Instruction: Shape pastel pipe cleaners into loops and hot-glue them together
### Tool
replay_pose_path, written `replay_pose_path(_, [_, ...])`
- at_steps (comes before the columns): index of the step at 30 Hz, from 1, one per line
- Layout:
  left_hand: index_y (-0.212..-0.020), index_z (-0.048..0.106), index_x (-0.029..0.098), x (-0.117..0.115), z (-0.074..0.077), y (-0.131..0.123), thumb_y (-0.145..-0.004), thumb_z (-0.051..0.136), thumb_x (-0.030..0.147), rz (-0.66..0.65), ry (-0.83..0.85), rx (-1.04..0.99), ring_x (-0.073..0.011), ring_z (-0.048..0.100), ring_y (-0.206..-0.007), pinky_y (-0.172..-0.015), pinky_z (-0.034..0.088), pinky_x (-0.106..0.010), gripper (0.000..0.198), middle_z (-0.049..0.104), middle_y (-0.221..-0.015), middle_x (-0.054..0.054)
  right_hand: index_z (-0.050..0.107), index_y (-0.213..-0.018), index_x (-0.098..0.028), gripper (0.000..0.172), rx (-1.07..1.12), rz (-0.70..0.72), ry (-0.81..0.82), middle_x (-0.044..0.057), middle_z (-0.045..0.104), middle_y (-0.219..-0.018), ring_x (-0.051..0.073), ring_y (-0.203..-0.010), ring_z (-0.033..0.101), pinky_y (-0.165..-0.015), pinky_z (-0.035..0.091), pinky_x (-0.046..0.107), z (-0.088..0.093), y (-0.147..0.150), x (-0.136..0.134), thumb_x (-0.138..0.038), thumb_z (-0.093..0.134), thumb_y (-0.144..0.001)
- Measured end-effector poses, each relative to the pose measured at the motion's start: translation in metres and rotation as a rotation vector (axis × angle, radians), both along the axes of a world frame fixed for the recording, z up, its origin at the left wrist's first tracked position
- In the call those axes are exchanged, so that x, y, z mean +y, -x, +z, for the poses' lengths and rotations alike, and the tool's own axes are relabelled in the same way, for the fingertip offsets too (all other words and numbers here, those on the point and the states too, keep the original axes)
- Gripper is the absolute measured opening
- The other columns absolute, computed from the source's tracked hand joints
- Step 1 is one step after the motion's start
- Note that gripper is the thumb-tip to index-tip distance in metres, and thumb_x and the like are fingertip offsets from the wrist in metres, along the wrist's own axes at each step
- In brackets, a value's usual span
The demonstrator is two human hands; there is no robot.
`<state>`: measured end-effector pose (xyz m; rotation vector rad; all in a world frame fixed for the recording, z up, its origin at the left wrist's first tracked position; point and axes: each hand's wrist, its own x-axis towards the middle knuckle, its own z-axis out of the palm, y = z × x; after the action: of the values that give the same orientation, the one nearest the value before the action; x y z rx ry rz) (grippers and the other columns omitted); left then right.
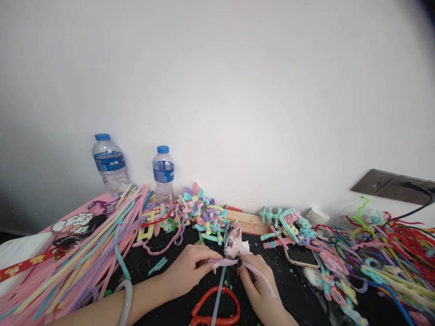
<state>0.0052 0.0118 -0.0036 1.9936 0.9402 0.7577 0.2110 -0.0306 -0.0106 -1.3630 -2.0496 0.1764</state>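
A lilac pipe cleaner (226, 262) stretches between my two hands, folded or doubled in the middle. My left hand (186, 271) pinches its left end between thumb and fingers. My right hand (260, 285) closes on it farther right, and a loose tail hangs over that hand. Just beyond the fingers lies a pale pink glue gun (234, 244), its nozzle end stained brown. A translucent glue stick (219, 292) runs toward me below the pipe cleaner. Red-handled scissors (239, 304) rest on the black mat (176, 303) between my forearms; their blades are out of sight.
Long pastel pipe cleaners (102, 244) spread at left. Two water bottles (163, 174) stand against the wall (258, 113). Finished pipe-cleaner pieces (195, 203) pile up behind. At right are a phone (302, 256), a tangled heap of pipe cleaners (404, 253) and a wall socket (387, 184) with a cable.
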Motion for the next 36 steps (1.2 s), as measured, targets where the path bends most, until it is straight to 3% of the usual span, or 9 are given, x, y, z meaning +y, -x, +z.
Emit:
replay_pose_path(7, [-0.095, 0.073, 0.02, -0.001, 0.003, 0.0, -0.083, 0.056, 0.019, 0.023, 0.038, -0.03, -0.0152, 0.058, -0.072, -0.068, 0.042, -0.022, 0.021, 0.07, -0.077, -0.001, 0.052, -0.069, -0.019, 0.024, 0.015, 0.001, -0.022, 0.003, 0.059, -0.064, 0.018, -0.06, 0.052, -0.058, 0.038, 0.027, 0.001, 0.0, 0.0, -0.015, 0.038, -0.088])
replay_pose_path(14, [-0.099, 0.07, 0.014, 0.003, -0.007, -0.001, -0.083, 0.051, 0.025, 0.067, 0.262, -0.138, -0.0066, 0.043, -0.039, -0.039, 0.034, -0.017, 0.027, 0.056, -0.063, 0.001, 0.042, -0.062, -0.02, 0.027, -0.033, 0.057, -0.027, 0.0, 0.055, -0.06, 0.016, -0.057, 0.049, -0.057, 0.034, 0.026, 0.005, 0.001, -0.002, -0.015, 0.037, -0.088])
replay_pose_path(22, [-0.099, 0.07, 0.012, 0.006, -0.016, 0.0, -0.081, 0.054, 0.028, 0.089, 0.326, -0.191, -0.0067, 0.042, -0.037, -0.038, 0.034, -0.018, 0.029, 0.052, -0.056, 0.003, 0.038, -0.062, -0.02, 0.026, -0.054, 0.049, -0.017, 0.0, 0.054, -0.06, 0.015, -0.057, 0.049, -0.058, 0.033, 0.026, 0.001, 0.001, -0.001, -0.014, 0.038, -0.088])
replay_pose_path(36, [-0.095, 0.072, 0.013, 0.006, -0.011, -0.001, -0.08, 0.056, 0.027, 0.049, 0.294, -0.179, -0.0062, 0.043, -0.039, -0.038, 0.035, -0.017, 0.026, 0.058, -0.062, 0.0, 0.044, -0.063, -0.02, 0.029, -0.024, 0.042, -0.006, 0.001, 0.056, -0.061, 0.017, -0.058, 0.051, -0.058, 0.036, 0.027, 0.004, 0.001, -0.002, -0.016, 0.035, -0.09])
